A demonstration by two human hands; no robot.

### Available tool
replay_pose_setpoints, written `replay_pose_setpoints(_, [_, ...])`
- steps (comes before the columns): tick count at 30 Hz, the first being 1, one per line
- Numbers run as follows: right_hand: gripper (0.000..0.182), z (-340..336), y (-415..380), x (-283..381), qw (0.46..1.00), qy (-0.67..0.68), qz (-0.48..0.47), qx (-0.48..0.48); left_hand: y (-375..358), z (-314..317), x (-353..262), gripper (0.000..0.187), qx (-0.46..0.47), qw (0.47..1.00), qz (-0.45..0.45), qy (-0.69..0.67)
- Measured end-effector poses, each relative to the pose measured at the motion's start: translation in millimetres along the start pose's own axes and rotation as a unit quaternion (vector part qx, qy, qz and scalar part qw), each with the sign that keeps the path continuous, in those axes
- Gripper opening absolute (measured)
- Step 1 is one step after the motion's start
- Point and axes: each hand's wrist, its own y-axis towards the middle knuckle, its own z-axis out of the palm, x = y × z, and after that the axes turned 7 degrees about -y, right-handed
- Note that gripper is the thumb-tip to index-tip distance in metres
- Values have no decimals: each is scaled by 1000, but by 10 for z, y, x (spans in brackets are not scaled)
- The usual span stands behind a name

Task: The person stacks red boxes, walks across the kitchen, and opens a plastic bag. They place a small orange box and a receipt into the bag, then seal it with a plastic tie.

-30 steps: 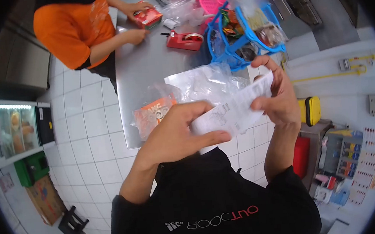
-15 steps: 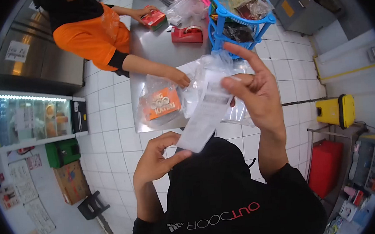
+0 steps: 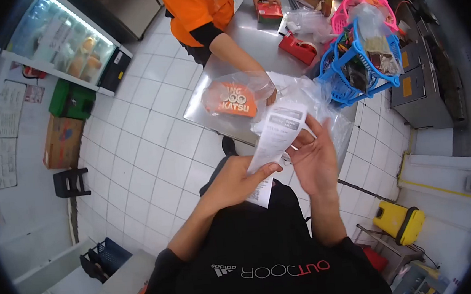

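A long white printed receipt [image 3: 276, 134], with a QR code at its lower end, is pinched between the thumb and fingers of my left hand [image 3: 242, 181]. At the receipt's right edge is my right hand [image 3: 314, 154], its fingers apart and partly behind the paper, the thumb raised away from it. Beyond the receipt, an orange printed food box [image 3: 233, 98] sits in a clear plastic bag on the steel table [image 3: 201, 102]. More clear plastic [image 3: 303, 92] lies behind my right hand.
A person in an orange shirt [image 3: 194, 9] reaches across to the bagged box, their other hand on a red-green box [image 3: 269, 13]. A red tape dispenser [image 3: 298, 48], blue basket rack [image 3: 359, 65] and pink basket [image 3: 365, 1] stand on the right. A black stool [image 3: 71, 183] is at left.
My left hand has moved up along the receipt, and my right hand has released its pinch on the upper part and lowered. The view has turned, shifting the table to the right.
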Motion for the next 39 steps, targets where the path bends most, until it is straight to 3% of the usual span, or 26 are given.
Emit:
replay_pose_setpoints(3, [38,265,15,187,995,-85,-21,53,30,-108,67,26,7,995,40,-90])
replay_pose_setpoints(6, [30,207,67,130,973,-219,-38,61,75,-226,39,26,6,997,32,-66])
replay_pose_setpoints(9, [22,239,141,37,977,-195,-20,88,171,-266,202,24,-6,991,105,-86])
replay_pose_setpoints(10, [21,245,188,-3,975,-197,-18,98,188,-285,207,23,5,995,77,-60])
replay_pose_setpoints(12, [20,258,342,-85,975,-194,-104,-33,209,-341,-21,24,31,999,17,-10])
replay_pose_setpoints(14, [20,150,556,-75,930,-225,-225,-182,274,-425,184,27,64,993,97,-4])
replay_pose_setpoints(16, [20,204,709,141,911,-322,-215,-143,355,-571,321,31,90,980,176,-26])
replay_pose_setpoints(18, [19,319,885,387,871,-444,-195,-84,464,-721,247,25,-216,936,271,55])
replay_pose_setpoints(19, [18,349,972,520,845,-507,-167,-41,599,-767,228,24,-366,871,300,131])
replay_pose_setpoints(20, [18,440,1048,597,812,-568,-135,4,706,-853,249,24,-434,829,295,193])
replay_pose_setpoints(21, [12,629,1150,592,801,-576,-161,-20,813,-938,270,25,-502,780,279,248])
replay_pose_setpoints(23, [10,933,1301,571,830,-538,-151,-12,1061,-1126,506,31,-490,803,227,254])
replay_pose_setpoints(25, [9,1216,1448,458,860,-498,-108,-6,1309,-1380,886,39,-465,851,223,97])
replay_pose_setpoints(27, [10,1139,1609,287,798,-585,-113,93,1377,-1579,860,44,-438,867,238,-19])
replay_pose_setpoints(29, [11,1210,1765,54,753,-627,-117,160,1337,-1713,687,42,-444,854,270,2])
replay_pose_setpoints(33, [7,1145,1935,155,787,-593,-169,33,1184,-1462,460,28,-478,799,346,118])
replay_pose_setpoints(36, [8,1246,1925,321,820,-558,-127,-21,1293,-1323,658,26,-468,806,296,209])
replay_pose_setpoints(37, [8,1261,1901,286,830,-535,-149,-48,1441,-1433,785,28,-459,825,276,181])
replay_pose_setpoints(38, [10,1261,1876,283,826,-547,-138,-14,1575,-1561,857,29,-447,842,259,154])
replay_pose_setpoints(39, [12,1264,1840,296,819,-560,-125,19,1649,-1667,831,26,-423,866,266,32])
